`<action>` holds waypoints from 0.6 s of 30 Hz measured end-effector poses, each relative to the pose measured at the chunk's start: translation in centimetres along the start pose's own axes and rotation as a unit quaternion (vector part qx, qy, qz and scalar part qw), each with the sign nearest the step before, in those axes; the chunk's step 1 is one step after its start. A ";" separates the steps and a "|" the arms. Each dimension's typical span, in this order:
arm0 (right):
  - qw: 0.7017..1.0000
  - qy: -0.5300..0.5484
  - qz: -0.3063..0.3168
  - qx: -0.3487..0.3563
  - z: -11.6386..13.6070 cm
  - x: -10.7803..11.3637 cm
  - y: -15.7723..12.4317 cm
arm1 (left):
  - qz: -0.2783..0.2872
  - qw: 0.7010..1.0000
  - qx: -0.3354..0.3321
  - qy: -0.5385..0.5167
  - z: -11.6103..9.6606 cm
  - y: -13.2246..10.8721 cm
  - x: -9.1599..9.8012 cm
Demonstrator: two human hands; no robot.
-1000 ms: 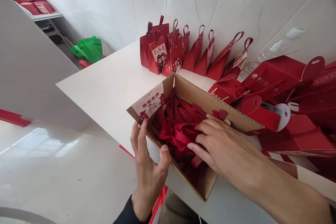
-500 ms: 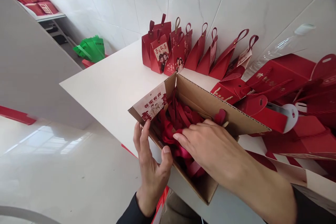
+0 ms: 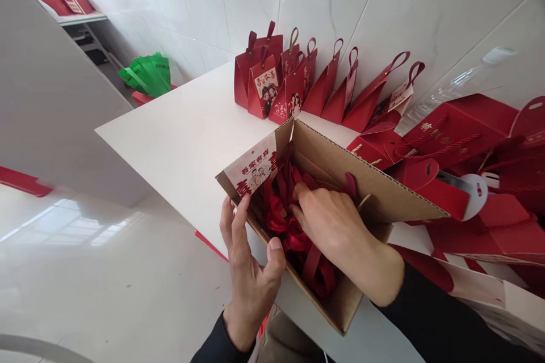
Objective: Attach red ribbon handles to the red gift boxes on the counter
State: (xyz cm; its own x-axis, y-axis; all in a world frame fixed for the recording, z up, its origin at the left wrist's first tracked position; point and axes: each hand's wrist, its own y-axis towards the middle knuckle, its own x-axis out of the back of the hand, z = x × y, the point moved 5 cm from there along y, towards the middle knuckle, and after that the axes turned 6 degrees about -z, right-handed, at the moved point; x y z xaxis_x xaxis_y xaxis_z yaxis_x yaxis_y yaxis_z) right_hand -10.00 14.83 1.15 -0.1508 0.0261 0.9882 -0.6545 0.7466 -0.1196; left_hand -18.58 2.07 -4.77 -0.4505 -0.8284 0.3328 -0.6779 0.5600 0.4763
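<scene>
A narrow brown cardboard box (image 3: 374, 184) stands on the white table near its front edge. Inside lies a tangle of red ribbon straps (image 3: 313, 264). My right hand (image 3: 336, 224) reaches down into the box, its fingers curled among the straps. What it grips, if anything, is hidden. At the box's near left side is my left hand (image 3: 251, 272), fingers stretched and thumb apart. One of its fingertips touches the rim beside a white printed card (image 3: 252, 167) with red characters, which lies against the box's left end.
Red triangular gift boxes (image 3: 293, 91) with strap loops line the wall. Larger red boxes (image 3: 464, 119) crowd the right, with a clear plastic bottle (image 3: 460, 85) behind. The white table (image 3: 179, 119) extends left to a corner. Beyond it is a green bag (image 3: 147, 74).
My right hand has pushed deeper into the box, its fingers now curled down among the straps. My left hand keeps its place at the rim. The view has shifted slightly.
</scene>
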 end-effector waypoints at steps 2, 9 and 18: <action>1.000 0.007 0.001 0.003 -0.2 0.1 -0.1 | 0.002 1.000 0.002 -0.001 0.1 -0.1 0.0; 0.999 0.022 -0.023 -0.008 -0.6 0.3 -0.5 | 0.001 1.000 0.001 -0.002 0.0 0.0 -0.1; 0.989 0.071 -0.129 -0.035 -1.3 2.5 -2.3 | 0.001 1.000 -0.003 -0.002 -0.1 0.0 -0.1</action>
State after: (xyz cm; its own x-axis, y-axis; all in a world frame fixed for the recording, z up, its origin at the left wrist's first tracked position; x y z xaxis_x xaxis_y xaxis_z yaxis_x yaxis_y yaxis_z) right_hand -7.90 14.04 3.97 0.1225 -0.0819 0.9891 -0.6039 0.7847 0.1398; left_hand -18.52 2.14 -4.69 -0.4540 -0.8272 0.3310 -0.6736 0.5618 0.4802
